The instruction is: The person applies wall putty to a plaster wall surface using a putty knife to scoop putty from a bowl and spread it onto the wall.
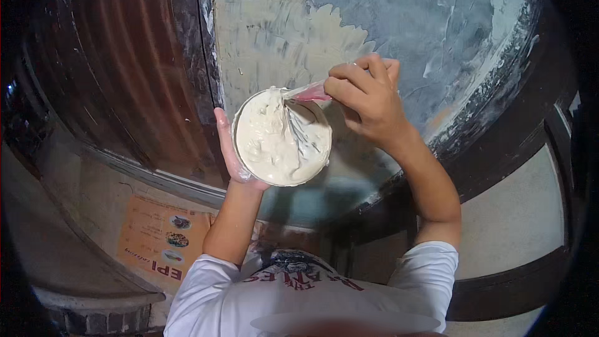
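Observation:
My left hand (229, 150) cups a round container (274, 150) of thick cream-coloured paste from the left side and beneath, with pale smears on my skin. My right hand (365, 93) grips a flat tool (309, 93), pink under a coating of paste, whose end rests in the paste at the container's upper rim. The paste is heaped on the left and scraped into streaks on the right. Behind the container is a wall-like surface (287, 25), patchily coated in cream over grey-blue.
A ridged reddish-brown panel (131, 50) with a metal edge stands at left. Below it lies an orange printed sheet (156, 224) on a pale surface. Dark curved frames (549, 224) surround pale panels at right, and a grey ledge (106, 299) is at lower left.

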`<action>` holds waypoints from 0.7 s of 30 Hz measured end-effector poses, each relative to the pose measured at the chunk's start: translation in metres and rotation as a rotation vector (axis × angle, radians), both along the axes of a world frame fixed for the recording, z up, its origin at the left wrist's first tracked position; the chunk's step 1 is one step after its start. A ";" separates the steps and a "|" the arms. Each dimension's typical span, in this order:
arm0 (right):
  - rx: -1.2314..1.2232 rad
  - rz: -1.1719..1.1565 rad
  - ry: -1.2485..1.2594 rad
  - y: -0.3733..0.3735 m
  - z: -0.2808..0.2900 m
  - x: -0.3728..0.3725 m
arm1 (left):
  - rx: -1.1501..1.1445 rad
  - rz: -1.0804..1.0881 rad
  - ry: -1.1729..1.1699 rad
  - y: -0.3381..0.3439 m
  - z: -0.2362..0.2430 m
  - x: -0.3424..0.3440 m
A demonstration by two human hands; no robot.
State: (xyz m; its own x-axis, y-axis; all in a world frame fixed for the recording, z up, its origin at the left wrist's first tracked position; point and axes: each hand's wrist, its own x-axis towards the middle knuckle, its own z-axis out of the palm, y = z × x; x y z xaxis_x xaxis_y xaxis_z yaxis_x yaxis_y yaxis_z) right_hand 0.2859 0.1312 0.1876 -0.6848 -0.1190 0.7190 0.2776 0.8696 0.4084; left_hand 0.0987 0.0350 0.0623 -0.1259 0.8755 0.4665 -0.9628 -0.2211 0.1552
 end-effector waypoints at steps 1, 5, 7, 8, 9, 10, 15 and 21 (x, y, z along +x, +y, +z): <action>-0.001 0.011 0.007 -0.002 0.003 -0.001 | -0.030 0.014 0.009 0.000 0.000 -0.002; 0.001 0.002 0.082 0.002 0.012 -0.006 | 0.026 -0.040 -0.014 0.006 -0.008 -0.012; 0.004 -0.005 0.151 0.010 0.024 -0.005 | 0.021 -0.039 -0.023 0.008 -0.010 -0.013; 0.002 -0.010 0.221 0.015 0.031 -0.005 | 0.011 -0.036 -0.031 0.008 -0.010 -0.014; 0.026 0.020 0.315 0.023 0.042 -0.009 | -0.017 -0.033 -0.016 0.007 -0.008 -0.014; 0.014 -0.010 0.398 0.030 0.054 -0.012 | -0.013 -0.034 -0.015 0.008 -0.009 -0.015; -0.232 -0.022 0.552 0.041 0.117 -0.037 | 0.028 -0.009 -0.001 0.009 -0.014 -0.025; -0.125 -0.196 0.491 0.077 0.123 -0.044 | 0.043 0.001 -0.014 0.005 -0.014 -0.035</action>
State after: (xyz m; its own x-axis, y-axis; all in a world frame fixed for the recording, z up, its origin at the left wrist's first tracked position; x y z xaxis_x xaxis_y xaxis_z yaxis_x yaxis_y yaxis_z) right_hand 0.2416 0.2087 0.3107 -0.2655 0.0841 0.9604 0.5719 0.8157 0.0867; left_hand 0.0639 0.0396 0.0481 -0.1337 0.8548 0.5015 -0.9646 -0.2283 0.1319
